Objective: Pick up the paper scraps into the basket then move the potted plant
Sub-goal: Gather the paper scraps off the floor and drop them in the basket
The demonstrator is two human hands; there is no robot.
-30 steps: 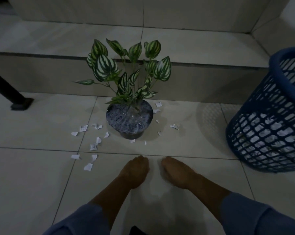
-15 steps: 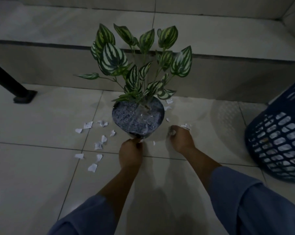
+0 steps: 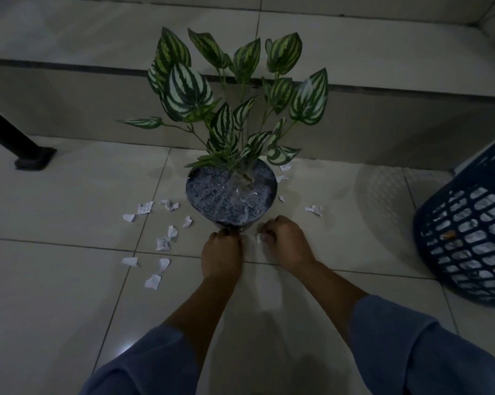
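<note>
A potted plant [image 3: 231,192] with striped green leaves stands on the tiled floor, its dark pot topped with grey gravel. Several white paper scraps [image 3: 163,243] lie to the pot's left, and a few more [image 3: 314,209] to its right. My left hand [image 3: 221,253] rests on the floor at the pot's near edge, fingers curled down; whether it holds a scrap is hidden. My right hand [image 3: 286,243] is beside it, fingers pinched on a small white scrap [image 3: 259,238]. A blue lattice basket [image 3: 465,240] stands at the right edge with paper inside.
A tiled step [image 3: 69,109] rises right behind the plant. A black furniture leg [image 3: 18,141] with a flat foot stands at the far left. Bare floor tiles [image 3: 55,309] lie on the near left.
Both hands reached forward from the near floor to the pot's base. The right hand moved left from the scrap area and closed its fingers on a small scrap.
</note>
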